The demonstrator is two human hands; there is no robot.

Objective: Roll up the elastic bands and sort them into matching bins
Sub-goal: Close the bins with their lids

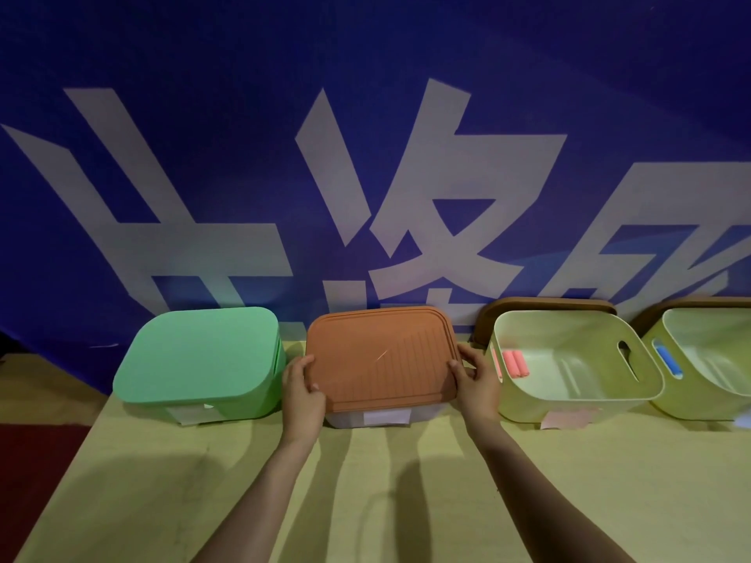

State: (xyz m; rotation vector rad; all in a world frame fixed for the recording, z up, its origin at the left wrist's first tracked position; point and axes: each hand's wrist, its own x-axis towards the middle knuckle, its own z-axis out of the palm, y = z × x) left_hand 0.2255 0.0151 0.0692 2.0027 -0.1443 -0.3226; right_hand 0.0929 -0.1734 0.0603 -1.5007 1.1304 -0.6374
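A clear bin with an orange-brown lid (382, 359) stands at the table's middle. My left hand (302, 390) grips the lid's left edge and my right hand (477, 381) grips its right edge, thumbs on top. To the left is a green bin with its green lid (199, 355) on. To the right, an open pale-green bin (569, 400) holds two rolled pink bands (515, 363). A second open pale-green bin (707, 400) at the far right holds a rolled blue band (668, 361).
The bins line the back of a yellow-green table (365, 481), against a blue banner with large white characters. Brown lids (544, 304) lean behind the two open bins. White and pink paper labels (567, 418) hang on the bin fronts. A dark red floor shows at left.
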